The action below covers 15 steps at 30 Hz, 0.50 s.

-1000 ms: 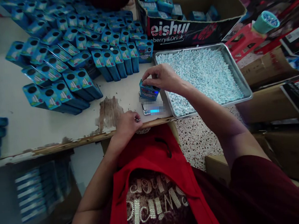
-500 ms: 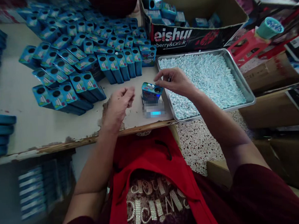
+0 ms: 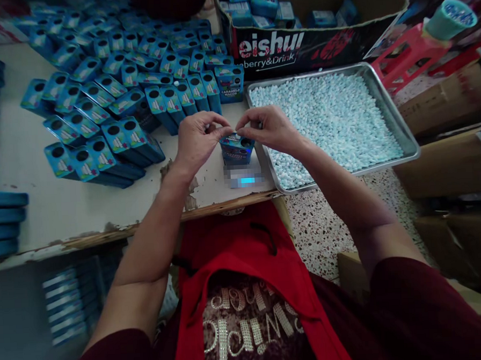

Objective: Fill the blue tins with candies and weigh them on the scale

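The worn white wooden table [image 3: 76, 210] bears many upright blue printed tins [image 3: 119, 133] and a shallow rectangular silver metal tray [image 3: 411, 148].

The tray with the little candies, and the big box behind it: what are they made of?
The tray looks like bare metal, maybe steel or aluminum, because its rim is gray and shiny. The big box seems to be cardboard with a dark printed front: its cut edge shows thin and brown, and the inside is plain brown.
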Motion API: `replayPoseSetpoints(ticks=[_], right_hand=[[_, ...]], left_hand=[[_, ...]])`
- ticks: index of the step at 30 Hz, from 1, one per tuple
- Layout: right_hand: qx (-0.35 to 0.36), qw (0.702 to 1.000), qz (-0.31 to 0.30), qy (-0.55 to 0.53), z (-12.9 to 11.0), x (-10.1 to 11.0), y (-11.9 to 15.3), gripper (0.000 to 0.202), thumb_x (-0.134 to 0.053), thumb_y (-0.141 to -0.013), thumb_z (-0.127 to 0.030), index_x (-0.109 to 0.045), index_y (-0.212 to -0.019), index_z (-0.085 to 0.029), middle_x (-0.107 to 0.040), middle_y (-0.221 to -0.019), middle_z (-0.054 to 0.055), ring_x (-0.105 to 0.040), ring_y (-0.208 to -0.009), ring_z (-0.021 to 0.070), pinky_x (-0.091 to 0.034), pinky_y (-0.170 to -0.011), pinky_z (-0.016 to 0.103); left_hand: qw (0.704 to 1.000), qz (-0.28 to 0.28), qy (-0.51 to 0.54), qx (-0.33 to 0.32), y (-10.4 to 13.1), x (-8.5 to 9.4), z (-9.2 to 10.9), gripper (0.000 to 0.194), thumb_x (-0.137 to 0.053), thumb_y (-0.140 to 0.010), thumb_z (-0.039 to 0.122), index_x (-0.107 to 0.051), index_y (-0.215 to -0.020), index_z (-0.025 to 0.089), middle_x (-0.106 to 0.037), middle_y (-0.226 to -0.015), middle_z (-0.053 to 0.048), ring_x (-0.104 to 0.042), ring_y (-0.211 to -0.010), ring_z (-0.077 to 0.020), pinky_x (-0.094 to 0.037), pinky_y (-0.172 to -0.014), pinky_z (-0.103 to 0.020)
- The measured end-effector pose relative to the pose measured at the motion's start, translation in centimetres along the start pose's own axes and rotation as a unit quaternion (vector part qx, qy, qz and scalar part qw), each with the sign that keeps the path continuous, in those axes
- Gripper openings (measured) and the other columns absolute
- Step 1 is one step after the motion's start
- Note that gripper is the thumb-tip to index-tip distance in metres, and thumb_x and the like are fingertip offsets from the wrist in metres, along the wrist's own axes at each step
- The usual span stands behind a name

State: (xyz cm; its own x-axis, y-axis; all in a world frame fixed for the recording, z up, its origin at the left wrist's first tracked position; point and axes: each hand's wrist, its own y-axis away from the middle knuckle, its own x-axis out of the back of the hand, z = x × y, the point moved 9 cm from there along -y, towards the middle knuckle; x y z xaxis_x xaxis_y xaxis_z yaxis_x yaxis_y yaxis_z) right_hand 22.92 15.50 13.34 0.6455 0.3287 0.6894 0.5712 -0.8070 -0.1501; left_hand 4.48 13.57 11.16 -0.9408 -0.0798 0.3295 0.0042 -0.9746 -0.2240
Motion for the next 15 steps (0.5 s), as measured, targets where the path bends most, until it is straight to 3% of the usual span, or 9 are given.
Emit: replayPoseSetpoints(ticks=[2,4,6,9,11,15], right_hand=[[-0.004,1.0,0.018,-0.005,0.0,0.6,0.1,0.014,-0.079,-0.105,-0.032,-0.085,-0.107,-0.019,-0.055,-0.073,-0.001,-0.046,-0.073,0.0178,-0.036,-0.073,0.037],[-0.009,0.999,0.032,-0.005,0.0,1.2,0.2,0.015,-0.077,-0.106,-0.032,-0.084,-0.108,-0.019,-0.054,-0.075,-0.001,-0.047,-0.076,0.0189,-0.037,-0.075,0.037],[-0.012,1.0,0.027,-0.003,0.0,1.4,0.3,0.015,-0.077,-0.106,-0.032,-0.084,-0.11,-0.019,-0.052,-0.075,-0.001,-0.048,-0.078,0.0196,-0.039,-0.076,0.037],[-0.011,1.0,0.001,0.002,0.0,1.1,0.2,0.015,-0.079,-0.105,-0.032,-0.085,-0.112,-0.02,-0.052,-0.075,-0.001,-0.047,-0.079,0.0199,-0.04,-0.077,0.038],[-0.006,1.0,-0.019,0.002,0.0,0.8,0.0,0.016,-0.08,-0.104,-0.031,-0.086,-0.114,-0.02,-0.051,-0.075,-0.001,-0.047,-0.078,0.0196,-0.039,-0.076,0.038],[0.01,0.998,-0.066,-0.011,-0.2,0.0,-0.5,0.019,-0.082,-0.103,-0.033,-0.087,-0.116,-0.019,-0.049,-0.072,-0.003,-0.044,-0.074,0.0178,-0.036,-0.072,0.037]], left_hand=[[0.991,0.071,0.107,0.03,0.5,2.1,-0.7,0.028,-0.104,-0.093,0.025,-0.076,-0.091,0.021,-0.055,-0.075,0.004,-0.041,-0.07,-0.0121,-0.032,-0.064,-0.029],[0.956,0.143,0.24,0.094,1.6,4.5,-2.4,0.033,-0.097,-0.102,0.031,-0.067,-0.093,0.022,-0.047,-0.075,0.006,-0.033,-0.066,-0.0102,-0.027,-0.059,-0.025],[0.914,0.169,0.333,0.158,3.0,5.9,-3.9,0.033,-0.086,-0.109,0.03,-0.06,-0.09,0.022,-0.045,-0.074,0.005,-0.028,-0.061,-0.0094,-0.024,-0.055,-0.024],[0.879,0.138,0.381,0.251,5.8,6.1,-5.3,0.026,-0.067,-0.11,0.028,-0.063,-0.085,0.02,-0.063,-0.078,-0.002,-0.034,-0.056,-0.01,-0.027,-0.05,-0.024],[0.855,0.135,0.396,0.308,8.2,5.9,-6.2,0.032,-0.055,-0.11,0.029,-0.068,-0.082,0.019,-0.071,-0.081,-0.009,-0.039,-0.055,-0.0117,-0.031,-0.046,-0.024],[0.823,0.188,0.397,0.36,12.4,6.2,-8.1,0.042,-0.05,-0.114,0.03,-0.068,-0.078,0.018,-0.071,-0.075,-0.01,-0.044,-0.054,-0.0109,-0.036,-0.045,-0.017]])
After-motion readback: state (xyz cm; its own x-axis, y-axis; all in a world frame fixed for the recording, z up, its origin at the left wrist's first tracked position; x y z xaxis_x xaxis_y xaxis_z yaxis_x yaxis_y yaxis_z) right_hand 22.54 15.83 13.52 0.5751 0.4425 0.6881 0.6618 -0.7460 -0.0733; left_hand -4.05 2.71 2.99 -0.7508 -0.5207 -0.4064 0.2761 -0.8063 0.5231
